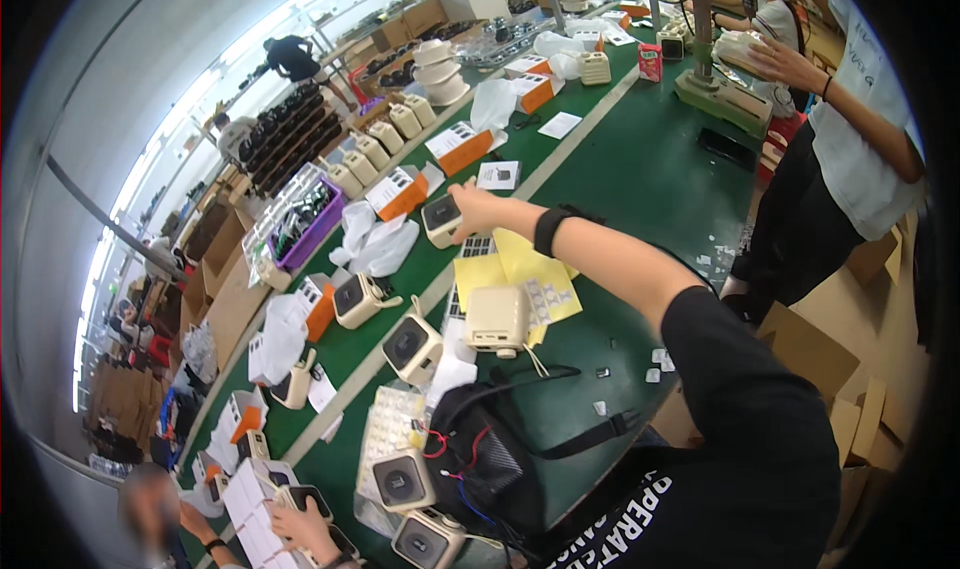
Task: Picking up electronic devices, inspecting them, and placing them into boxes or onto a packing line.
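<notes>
My right hand [470, 209] reaches out over the green table [640, 169] and grips a small cream box-shaped device with a dark front [440, 219]. A black band sits on that wrist. Just below the hand lie yellow sheets [525, 264] with a second cream device [497, 319] resting on them. More of these devices [410, 347] stand in a line toward the near end of the table. My left hand is out of sight.
White-and-orange boxes [400, 194], white bags [375, 244] and a purple basket [310, 224] line the table's left half. A black bag with wires [490, 449] lies near me. One person [860, 139] stands at right; another person's hands [300, 529] hold white boxes at the bottom left.
</notes>
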{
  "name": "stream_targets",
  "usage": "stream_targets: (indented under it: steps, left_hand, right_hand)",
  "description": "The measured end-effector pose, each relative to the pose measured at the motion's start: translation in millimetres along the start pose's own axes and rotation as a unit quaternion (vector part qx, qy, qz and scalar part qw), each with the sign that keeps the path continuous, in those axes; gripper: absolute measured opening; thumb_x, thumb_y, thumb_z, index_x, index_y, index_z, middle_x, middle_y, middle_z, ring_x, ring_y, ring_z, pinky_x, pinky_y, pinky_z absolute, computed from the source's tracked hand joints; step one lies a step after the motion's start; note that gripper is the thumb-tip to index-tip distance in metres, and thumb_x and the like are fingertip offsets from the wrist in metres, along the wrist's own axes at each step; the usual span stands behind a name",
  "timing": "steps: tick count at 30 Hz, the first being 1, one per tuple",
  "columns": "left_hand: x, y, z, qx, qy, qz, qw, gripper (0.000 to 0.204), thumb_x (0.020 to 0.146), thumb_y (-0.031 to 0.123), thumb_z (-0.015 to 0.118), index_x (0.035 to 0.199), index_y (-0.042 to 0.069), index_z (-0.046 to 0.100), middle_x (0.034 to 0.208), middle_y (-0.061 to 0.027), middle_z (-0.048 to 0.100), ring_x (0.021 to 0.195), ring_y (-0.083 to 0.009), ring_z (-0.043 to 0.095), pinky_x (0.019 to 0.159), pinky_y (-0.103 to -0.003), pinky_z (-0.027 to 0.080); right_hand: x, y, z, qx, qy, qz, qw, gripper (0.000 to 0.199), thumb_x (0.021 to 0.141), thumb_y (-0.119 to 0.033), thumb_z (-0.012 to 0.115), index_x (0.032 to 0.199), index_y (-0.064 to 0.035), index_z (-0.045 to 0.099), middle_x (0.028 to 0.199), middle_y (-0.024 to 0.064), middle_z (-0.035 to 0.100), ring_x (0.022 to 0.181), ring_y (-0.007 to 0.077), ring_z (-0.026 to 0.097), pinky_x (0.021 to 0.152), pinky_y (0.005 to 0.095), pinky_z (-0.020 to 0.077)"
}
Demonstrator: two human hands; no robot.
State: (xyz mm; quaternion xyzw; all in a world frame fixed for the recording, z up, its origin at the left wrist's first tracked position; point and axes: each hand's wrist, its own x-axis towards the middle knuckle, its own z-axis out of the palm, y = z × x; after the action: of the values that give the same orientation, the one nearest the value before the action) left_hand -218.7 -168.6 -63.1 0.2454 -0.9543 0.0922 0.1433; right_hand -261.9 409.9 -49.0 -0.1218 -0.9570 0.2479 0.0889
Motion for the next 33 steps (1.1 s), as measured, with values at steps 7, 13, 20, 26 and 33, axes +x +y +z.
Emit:
stream_targets:
  steps: [7,13,20,26,33]
  left_hand:
    - [-64,-20,-115,-0.331,0.008,0.144,0.932,0.055,0.081,0.018,0.063,0.124,-0.006,0.039,0.119,-0.0226,0.047,0.109,-0.0311,0.047,0.090,-0.037,0.039]
    - [-113,-14,-146,-0.537,-0.023,0.125,0.834,0.053,0.083,0.017,0.061,0.124,-0.007,0.039,0.123,-0.0213,0.044,0.113,-0.0304,0.043,0.093,-0.038,0.037]
    - [-154,32,-173,-0.687,-0.138,0.273,0.660,0.055,0.087,0.007,0.050,0.135,-0.001,0.025,0.131,-0.0212,0.037,0.119,-0.0302,0.040,0.100,-0.037,0.032]
    - [-217,71,-190,-0.803,-0.394,0.260,0.363,0.098,0.070,0.031,0.073,0.139,0.003,0.009,0.129,-0.0157,0.037,0.119,-0.0247,0.039,0.099,-0.036,0.031]
    - [-252,63,-191,-0.845,-0.326,0.208,0.370,0.078,0.071,0.032,0.069,0.128,0.000,0.027,0.121,-0.0164,0.043,0.109,-0.0240,0.048,0.094,-0.034,0.038]
  right_hand:
    - [65,25,40,0.027,-0.001,-0.025,0.999,0.105,0.046,-0.032,0.083,0.128,0.0019,0.028,0.128,0.0170,0.037,0.114,0.0346,0.044,0.093,0.0363,0.0411]
    - [30,11,31,0.068,0.099,-0.162,0.979,0.096,0.046,-0.025,0.081,0.125,0.0026,0.035,0.121,0.0189,0.042,0.109,0.0330,0.047,0.092,0.0345,0.0407]
    - [-146,-122,-58,0.094,0.080,-0.477,0.870,0.086,0.054,-0.012,0.074,0.128,0.0006,0.032,0.130,0.0189,0.037,0.112,0.0351,0.043,0.094,0.0391,0.0384]
    - [-274,-154,-72,0.084,0.057,-0.545,0.832,0.072,0.064,-0.020,0.069,0.127,-0.0001,0.040,0.136,0.0175,0.034,0.109,0.0369,0.045,0.091,0.0424,0.0398]
    - [-330,-138,-69,0.274,0.195,-0.460,0.822,0.054,0.071,-0.017,0.072,0.118,-0.0039,0.048,0.123,0.0135,0.047,0.107,0.0308,0.048,0.092,0.0431,0.0374]
